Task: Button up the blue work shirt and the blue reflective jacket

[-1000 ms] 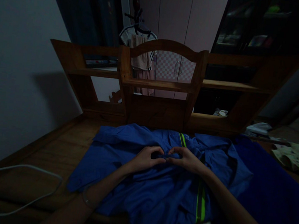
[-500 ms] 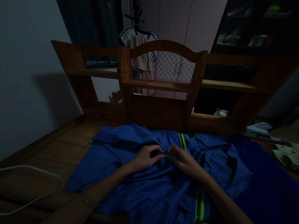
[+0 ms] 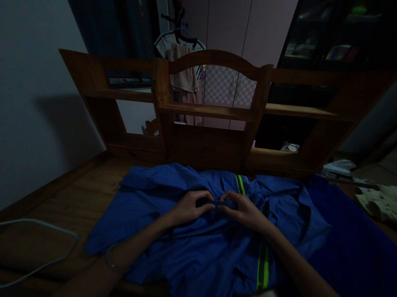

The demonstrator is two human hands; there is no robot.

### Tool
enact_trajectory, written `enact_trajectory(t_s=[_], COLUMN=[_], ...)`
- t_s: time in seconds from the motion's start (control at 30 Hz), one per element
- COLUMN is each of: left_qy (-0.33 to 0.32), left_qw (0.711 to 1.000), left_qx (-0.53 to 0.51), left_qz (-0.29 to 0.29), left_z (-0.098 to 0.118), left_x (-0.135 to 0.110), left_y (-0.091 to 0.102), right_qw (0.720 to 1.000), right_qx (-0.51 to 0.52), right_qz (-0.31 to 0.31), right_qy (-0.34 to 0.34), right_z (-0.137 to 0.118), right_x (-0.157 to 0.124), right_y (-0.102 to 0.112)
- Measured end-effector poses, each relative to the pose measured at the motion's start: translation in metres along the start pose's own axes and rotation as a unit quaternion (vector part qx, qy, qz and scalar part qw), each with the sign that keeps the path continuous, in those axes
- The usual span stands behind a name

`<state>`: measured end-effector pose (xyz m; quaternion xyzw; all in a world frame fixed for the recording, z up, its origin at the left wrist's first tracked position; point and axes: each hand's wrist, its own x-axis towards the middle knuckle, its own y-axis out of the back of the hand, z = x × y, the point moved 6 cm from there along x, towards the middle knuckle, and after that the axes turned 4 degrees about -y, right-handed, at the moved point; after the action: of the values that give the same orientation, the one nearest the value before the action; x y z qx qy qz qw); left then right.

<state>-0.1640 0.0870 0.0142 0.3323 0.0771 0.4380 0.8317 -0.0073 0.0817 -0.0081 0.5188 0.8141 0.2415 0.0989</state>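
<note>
A blue shirt point(image 3: 180, 255) with yellow-green reflective stripes lies spread on a wooden surface point(image 3: 75, 206). My left hand point(image 3: 189, 206) and my right hand point(image 3: 243, 211) meet at the shirt's middle near the collar. Both pinch a small fold of the blue fabric between thumb and fingers. The fingertips of the two hands almost touch. A thin bracelet sits on my left wrist.
A wooden headboard with shelves point(image 3: 209, 116) stands right behind the shirt. A white cable point(image 3: 20, 252) loops at the left front. A dark blue cloth point(image 3: 356, 264) lies to the right, with a pale garment point(image 3: 387, 206) beyond it. Clothes hang on a hanger point(image 3: 183, 57) behind.
Both hands have crept slightly up the shirt toward the collar, keeping their pinch on the fabric. The view has shifted a little to the right.
</note>
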Motion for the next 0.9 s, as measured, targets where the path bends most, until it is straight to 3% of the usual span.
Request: enact_trajectory(t_s=[0.23, 0.43, 0.67, 0.9], left_qy=[-0.008, -0.017, -0.014, -0.007], left_qw=[1.000, 0.998, 0.997, 0.998], left_qx=[-0.005, 0.006, 0.014, -0.015], left_qz=[0.019, 0.054, 0.072, 0.056], left_z=[0.0002, 0.0033, 0.0028, 0.0022], left_x=[-0.0001, -0.0001, 0.0000, 0.0013], left_y=[-0.0007, -0.0015, 0.0009, 0.0008], right_qw=[0.996, 0.994, 0.996, 0.999], right_qx=[-0.058, -0.083, -0.068, 0.030], right_qz=[0.036, 0.046, 0.055, 0.032], right_qy=[0.055, 0.046, 0.028, 0.024], right_z=[-0.0064, -0.0084, -0.0097, -0.0028], right_x=[-0.0009, -0.0023, -0.0037, 0.0037], right_y=[0.0009, 0.0015, 0.0039, 0.0046])
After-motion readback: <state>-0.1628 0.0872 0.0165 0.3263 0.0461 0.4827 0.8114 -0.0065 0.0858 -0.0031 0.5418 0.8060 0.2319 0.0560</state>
